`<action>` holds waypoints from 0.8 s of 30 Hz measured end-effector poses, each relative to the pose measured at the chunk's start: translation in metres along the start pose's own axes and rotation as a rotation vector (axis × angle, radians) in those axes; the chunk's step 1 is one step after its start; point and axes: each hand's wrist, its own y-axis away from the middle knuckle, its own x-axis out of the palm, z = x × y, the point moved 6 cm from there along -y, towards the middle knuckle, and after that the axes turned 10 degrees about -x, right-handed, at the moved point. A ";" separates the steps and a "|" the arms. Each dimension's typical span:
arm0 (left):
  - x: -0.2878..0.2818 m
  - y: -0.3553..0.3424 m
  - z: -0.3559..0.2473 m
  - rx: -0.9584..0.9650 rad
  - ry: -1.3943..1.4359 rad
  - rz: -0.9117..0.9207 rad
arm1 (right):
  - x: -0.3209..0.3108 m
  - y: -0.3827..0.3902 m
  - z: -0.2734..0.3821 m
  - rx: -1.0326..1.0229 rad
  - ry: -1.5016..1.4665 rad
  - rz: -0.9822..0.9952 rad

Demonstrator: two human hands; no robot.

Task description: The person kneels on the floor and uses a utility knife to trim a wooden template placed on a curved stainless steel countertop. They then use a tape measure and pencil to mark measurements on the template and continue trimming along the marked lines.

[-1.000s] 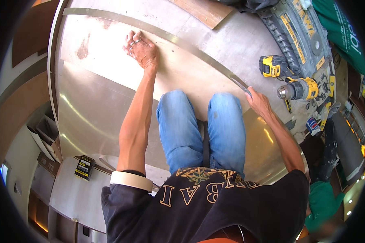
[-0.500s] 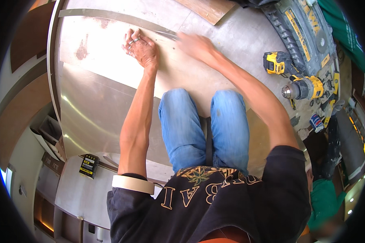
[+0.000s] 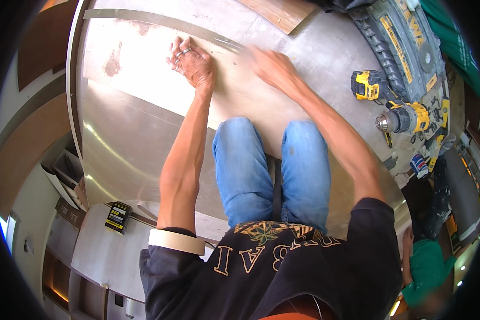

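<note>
On tan panel (image 3: 245,101), left hand (image 3: 193,65) half-curled, empty; near far edge, right hand (image 3: 272,66) blurred, grip indeterminable. Panel likely stiff; hold edges.

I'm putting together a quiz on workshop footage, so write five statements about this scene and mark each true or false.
1. The left hand rests on the pale panel. True.
2. The right hand is holding the drill. False: the drill lies off to the person's right, apart from that hand.
3. The left hand wears rings. True.
4. The black-and-yellow box is on the person's right. False: it is on their left.
5. A cream-coloured ring is around the left arm. True.
</note>
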 end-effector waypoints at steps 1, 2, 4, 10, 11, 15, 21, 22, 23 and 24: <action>0.003 0.000 -0.001 0.005 0.004 -0.007 | 0.006 -0.031 0.010 -0.072 0.055 -0.033; 0.007 0.000 -0.005 0.008 0.018 -0.006 | 0.010 -0.053 0.013 -0.139 0.110 -0.062; 0.009 0.003 -0.006 0.005 0.030 0.004 | 0.011 -0.073 0.018 -0.164 0.098 -0.084; 0.000 0.001 -0.001 0.012 -0.001 0.004 | 0.015 0.093 -0.072 0.091 0.067 0.094; -0.002 0.000 -0.001 0.014 0.002 -0.003 | 0.009 0.153 -0.097 0.237 0.054 0.140; 0.001 0.001 -0.002 0.011 0.026 -0.001 | -0.013 0.275 -0.143 0.423 0.160 0.232; 0.000 0.002 -0.003 0.025 0.005 0.006 | -0.011 0.087 -0.042 0.137 0.035 0.034; 0.001 0.000 -0.005 0.026 0.016 0.002 | -0.004 0.046 -0.024 0.020 0.071 -0.034; -0.002 -0.001 0.004 0.021 0.004 -0.011 | -0.010 0.009 0.010 0.013 -0.016 0.081; -0.001 0.000 -0.002 0.021 0.023 -0.003 | 0.001 -0.024 0.016 -0.059 0.040 0.020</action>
